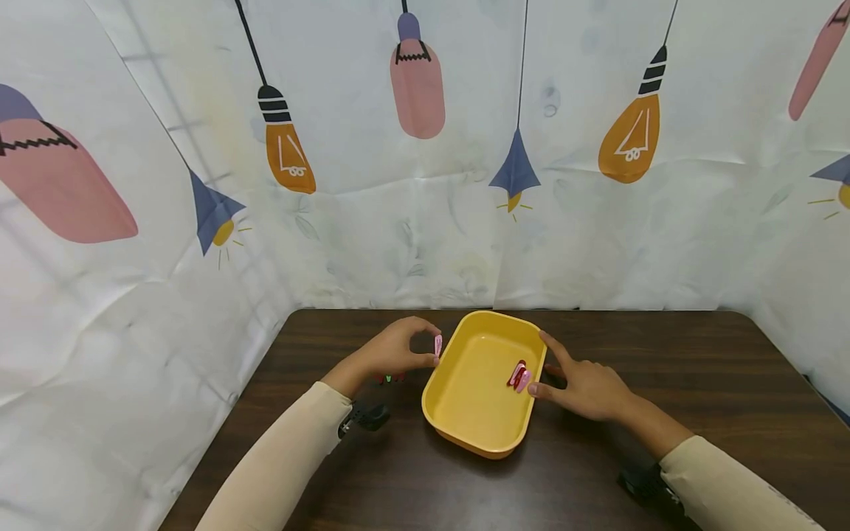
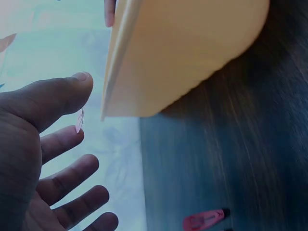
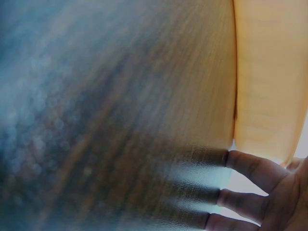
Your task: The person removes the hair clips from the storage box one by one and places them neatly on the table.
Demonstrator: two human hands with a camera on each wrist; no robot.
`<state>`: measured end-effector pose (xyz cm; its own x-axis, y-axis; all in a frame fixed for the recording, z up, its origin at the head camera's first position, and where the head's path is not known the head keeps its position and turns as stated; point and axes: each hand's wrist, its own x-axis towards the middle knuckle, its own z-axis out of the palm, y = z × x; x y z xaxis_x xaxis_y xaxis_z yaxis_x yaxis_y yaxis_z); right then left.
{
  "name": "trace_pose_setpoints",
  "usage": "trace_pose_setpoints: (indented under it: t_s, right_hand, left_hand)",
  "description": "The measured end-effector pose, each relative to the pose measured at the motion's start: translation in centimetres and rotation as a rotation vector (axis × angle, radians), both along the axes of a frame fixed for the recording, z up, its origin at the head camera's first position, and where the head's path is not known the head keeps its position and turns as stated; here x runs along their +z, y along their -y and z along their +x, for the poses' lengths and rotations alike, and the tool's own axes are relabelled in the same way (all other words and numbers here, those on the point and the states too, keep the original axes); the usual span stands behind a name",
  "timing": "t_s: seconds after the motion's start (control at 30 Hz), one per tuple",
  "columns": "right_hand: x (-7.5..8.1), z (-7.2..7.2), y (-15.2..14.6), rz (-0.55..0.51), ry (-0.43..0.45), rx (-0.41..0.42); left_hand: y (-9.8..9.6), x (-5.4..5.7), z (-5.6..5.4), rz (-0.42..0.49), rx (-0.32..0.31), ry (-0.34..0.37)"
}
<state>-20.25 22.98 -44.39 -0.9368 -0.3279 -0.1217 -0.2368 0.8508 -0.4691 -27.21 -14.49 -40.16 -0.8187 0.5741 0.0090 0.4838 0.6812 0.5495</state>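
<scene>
My left hand pinches a small pink hair clip between thumb and index finger, just outside the tray's left rim. In the left wrist view the clip shows thin and edge-on, with the other fingers spread below it. A yellow plastic tray stands at a slant on the table. Inside it, near the right wall, lie several red and pink hair clips. My right hand holds that right side, thumb and index finger at the rim. Its other fingers extend outside the wall, toward the table.
More hair clips lie on the dark wooden table, partly hidden behind the left wrist; one reddish-pink clip shows in the left wrist view. A white curtain with printed lamps hangs along the table's back edge and left side.
</scene>
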Motion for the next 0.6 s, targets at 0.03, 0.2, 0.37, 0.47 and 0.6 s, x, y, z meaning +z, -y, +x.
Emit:
trace_pose_setpoints:
  t_s: [0.03,0.2,0.37,0.47,0.6]
  right_hand:
    - [0.0,0.0,0.0,0.001,-0.002,0.0]
    - [-0.1,-0.1,-0.1,0.011,-0.01,0.006]
    - [-0.3,-0.2,-0.2,0.023,-0.021,0.008]
    - [-0.3,-0.2,-0.2,0.026,-0.021,0.007]
    - [-0.3,-0.2,-0.2,0.028,-0.022,0.008]
  left_hand:
    - [0.2,-0.1,0.0,0.002,0.003,-0.001]
    - [1.1,-0.4,0.0,0.003,0.031,-0.002]
    - [1.9,-0.7,0.0,0.002,0.048,-0.017]
    - [2.4,-0.8,0.1,-0.004,0.063,-0.024]
    - [2.9,-0.9,0.3,-0.009,0.077,-0.022]
